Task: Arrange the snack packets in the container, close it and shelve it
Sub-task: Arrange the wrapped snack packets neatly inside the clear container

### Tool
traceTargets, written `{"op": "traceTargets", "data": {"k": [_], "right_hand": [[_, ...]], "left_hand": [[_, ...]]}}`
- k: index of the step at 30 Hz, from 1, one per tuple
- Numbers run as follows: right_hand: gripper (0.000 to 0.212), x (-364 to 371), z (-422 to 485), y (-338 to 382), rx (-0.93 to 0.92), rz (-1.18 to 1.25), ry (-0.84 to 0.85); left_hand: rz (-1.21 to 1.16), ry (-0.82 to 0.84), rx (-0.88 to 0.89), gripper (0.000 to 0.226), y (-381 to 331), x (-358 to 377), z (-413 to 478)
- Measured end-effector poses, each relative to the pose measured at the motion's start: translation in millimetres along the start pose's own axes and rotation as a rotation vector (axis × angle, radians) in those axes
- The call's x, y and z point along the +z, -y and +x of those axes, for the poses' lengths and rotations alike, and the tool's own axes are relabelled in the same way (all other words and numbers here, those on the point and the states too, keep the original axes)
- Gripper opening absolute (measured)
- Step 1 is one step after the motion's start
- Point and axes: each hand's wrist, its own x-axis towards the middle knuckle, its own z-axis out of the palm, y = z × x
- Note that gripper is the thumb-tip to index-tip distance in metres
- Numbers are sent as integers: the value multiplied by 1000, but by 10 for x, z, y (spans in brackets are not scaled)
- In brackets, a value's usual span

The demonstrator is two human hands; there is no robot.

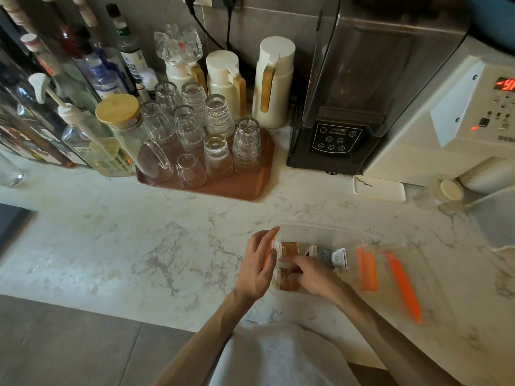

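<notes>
A clear plastic container [328,232] with orange side clips sits on the marble counter near the front edge. Inside lie small snack packets: a brown one [289,247] at the far left, a dark one [324,254] beside it, a white one [340,259] and another brown one [287,281] nearer me. My left hand [257,267] rests flat against the container's left side, over its orange clip. My right hand [309,273] is inside the container, fingers pinching or pressing a packet; the packet under them is mostly hidden. A clear lid [395,274] with orange clips lies to the right.
A brown tray [239,188] of upturned glasses stands behind, with bottles to its left and cream jugs at the wall. A black blender [342,107], a white appliance [446,112], a small white dish [379,189] and a tipped glass jar [443,190] sit at the back right.
</notes>
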Motion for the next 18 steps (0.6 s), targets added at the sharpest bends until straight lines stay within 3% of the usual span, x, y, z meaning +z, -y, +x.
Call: {"op": "traceTargets", "data": {"k": [5,11,18], "right_hand": [[34,11,-10,-76,33,77,-132],[37,40,19,-25,150,41,11],[34,31,-75,-5,130,-66,-126]], "left_hand": [[-4,1,-7,52,-16,-3,-5],[-22,-23,-3,58,-30,13,-12],[-13,-26,-11,57,-9,13,-5]]}}
